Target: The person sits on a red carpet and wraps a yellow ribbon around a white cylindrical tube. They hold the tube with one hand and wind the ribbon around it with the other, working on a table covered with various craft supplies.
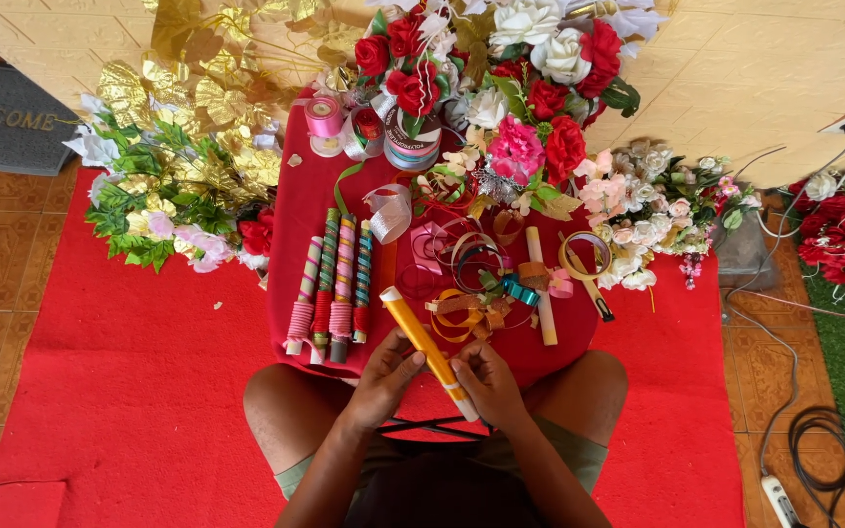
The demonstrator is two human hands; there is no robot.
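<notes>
A stick wrapped in gold-yellow ribbon (421,339) slants from upper left to lower right over the near edge of a small red-covered table (295,225). My left hand (386,376) grips its middle from the left. My right hand (489,384) holds its white lower end, fingers pinched on it. Several sticks wrapped in striped ribbon (334,286) lie side by side on the table to the left of my hands.
Ribbon spools (325,117), loose ribbon curls (471,256), a plain white stick (540,288) and artificial flowers (540,88) crowd the table. Gold and green leaves (163,166) lie left on the red mat (129,391). A cable and power strip (784,494) lie right.
</notes>
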